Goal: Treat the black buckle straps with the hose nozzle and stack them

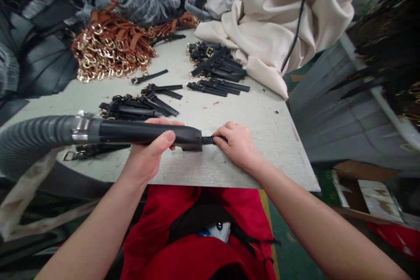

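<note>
Left hand (149, 155) wrapped round hose nozzle (188, 137); right hand (235, 142) pinching black strap (208, 140); keep strap in line with nozzle.

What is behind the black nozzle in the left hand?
Beyond the nozzle, a pile of black straps lies on the table; more straps show on the nozzle's near side. What the nozzle and left hand cover can't be seen.

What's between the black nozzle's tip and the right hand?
A short stretch of black strap, pinched by the right hand, shows at the mouth of the nozzle in the head view.
</note>
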The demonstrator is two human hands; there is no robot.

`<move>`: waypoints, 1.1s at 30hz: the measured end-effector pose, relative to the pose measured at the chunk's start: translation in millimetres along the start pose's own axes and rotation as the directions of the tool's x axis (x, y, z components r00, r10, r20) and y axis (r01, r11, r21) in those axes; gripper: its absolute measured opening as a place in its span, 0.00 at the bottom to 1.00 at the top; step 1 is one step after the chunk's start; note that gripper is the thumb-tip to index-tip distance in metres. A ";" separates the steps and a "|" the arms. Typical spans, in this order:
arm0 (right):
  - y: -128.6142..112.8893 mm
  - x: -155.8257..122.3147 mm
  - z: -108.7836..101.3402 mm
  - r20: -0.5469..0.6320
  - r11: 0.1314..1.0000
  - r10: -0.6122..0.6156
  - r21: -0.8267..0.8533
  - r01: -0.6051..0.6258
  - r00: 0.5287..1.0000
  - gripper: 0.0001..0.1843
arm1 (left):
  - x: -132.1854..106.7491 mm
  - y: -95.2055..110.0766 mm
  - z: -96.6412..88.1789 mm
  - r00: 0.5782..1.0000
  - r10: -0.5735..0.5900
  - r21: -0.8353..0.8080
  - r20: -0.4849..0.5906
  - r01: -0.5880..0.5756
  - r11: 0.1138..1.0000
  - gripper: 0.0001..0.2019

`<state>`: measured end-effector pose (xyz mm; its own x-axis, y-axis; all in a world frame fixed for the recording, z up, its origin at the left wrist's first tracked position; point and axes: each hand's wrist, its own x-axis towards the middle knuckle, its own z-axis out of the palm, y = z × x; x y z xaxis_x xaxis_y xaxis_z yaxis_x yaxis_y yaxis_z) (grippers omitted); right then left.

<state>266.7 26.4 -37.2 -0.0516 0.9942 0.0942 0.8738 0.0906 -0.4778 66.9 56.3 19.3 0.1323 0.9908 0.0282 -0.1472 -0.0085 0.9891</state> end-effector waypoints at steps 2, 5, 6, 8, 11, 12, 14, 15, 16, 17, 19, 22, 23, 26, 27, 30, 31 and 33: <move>0.8 -0.3 0.4 -0.005 1.000 -0.003 -0.003 0.003 1.000 0.09 | 0.4 -0.6 6.0 1.000 -0.016 -0.023 0.006 0.016 1.000 0.13; 1.9 -0.8 1.1 -0.012 1.000 0.002 0.006 -0.002 1.000 0.09 | 1.4 -3.0 8.7 0.997 -0.062 -0.031 0.040 0.063 0.998 0.13; 2.1 -0.7 1.3 -0.012 1.000 0.002 0.010 -0.002 1.000 0.09 | 1.5 -2.8 4.3 0.997 -0.073 -0.032 0.023 0.074 0.997 0.13; 2.1 -0.4 1.9 -0.016 1.000 -0.003 0.016 0.004 1.000 0.09 | 0.3 0.2 -13.6 0.995 -0.072 -0.042 -0.070 0.070 0.997 0.13; 1.1 -0.5 2.8 -0.028 1.000 -0.008 0.010 0.008 1.000 0.09 | -6.4 8.7 -48.8 0.980 -0.020 -0.023 -0.197 0.016 1.000 0.12; 0.5 -1.1 3.1 -0.036 1.000 -0.009 0.001 0.010 0.999 0.09 | -10.1 11.5 -57.9 0.975 -0.013 -0.021 -0.221 0.009 1.000 0.12; -1.0 -3.4 3.9 -0.068 0.999 -0.033 -0.034 0.031 0.997 0.10 | -18.8 14.4 -66.8 0.969 0.002 -0.020 -0.246 -0.008 1.000 0.12; -1.7 -4.8 4.4 -0.086 0.997 -0.064 -0.059 0.059 0.994 0.11 | -22.9 14.1 -66.0 0.970 0.011 -0.029 -0.245 -0.018 0.999 0.12; -2.1 -6.1 4.9 -0.097 0.992 -0.104 -0.081 0.097 0.990 0.13 | -25.9 12.8 -62.0 0.971 0.020 -0.043 -0.239 -0.031 0.999 0.13; -2.1 -7.0 5.3 -0.096 0.986 -0.147 -0.096 0.138 0.984 0.14 | -27.5 10.6 -55.5 0.972 0.025 -0.058 -0.232 -0.039 0.998 0.13; -0.8 -7.4 6.2 -0.065 0.976 -0.205 -0.084 0.199 0.977 0.15 | -25.4 4.6 -38.5 0.976 0.015 -0.095 -0.218 -0.037 0.995 0.14; 3.6 -4.6 6.9 -0.017 0.983 -0.181 -0.019 0.180 0.983 0.14 | -12.9 -3.8 -16.0 0.983 -0.016 -0.135 -0.183 -0.009 0.991 0.14; 4.9 -3.5 6.9 -0.010 0.986 -0.164 -0.005 0.164 0.986 0.14 | -8.4 -5.5 -12.4 0.985 -0.026 -0.141 -0.171 0.002 0.990 0.15; 6.5 -2.1 6.6 0.000 0.990 -0.140 0.012 0.140 0.990 0.14 | -1.8 -4.9 -17.7 0.984 -0.078 -0.156 -0.159 0.053 0.986 0.16; 6.1 -2.3 6.5 0.001 0.990 -0.138 0.013 0.138 0.990 0.14 | -3.4 -3.0 -24.3 0.981 -0.098 -0.160 -0.169 0.071 0.985 0.16; 3.2 -3.7 6.9 -0.020 0.991 -0.134 -0.014 0.134 0.991 0.14 | -19.6 5.0 -50.0 0.959 -0.130 -0.181 -0.251 0.086 0.980 0.14; 2.2 -4.0 7.1 -0.033 0.991 -0.131 -0.040 0.130 0.991 0.14 | -27.6 7.6 -58.2 0.945 -0.131 -0.197 -0.299 0.073 0.978 0.14; 0.7 -4.7 7.2 -0.061 0.989 -0.124 -0.088 0.118 0.990 0.12 | -44.0 12.1 -70.8 0.926 -0.129 -0.195 -0.354 0.062 0.979 0.13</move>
<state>264.1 22.2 -44.3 -0.1297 0.9699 0.2059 0.9009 0.2020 -0.3842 -10.1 22.2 19.8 -0.2056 0.9667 -0.1526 -0.3267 0.0792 0.9418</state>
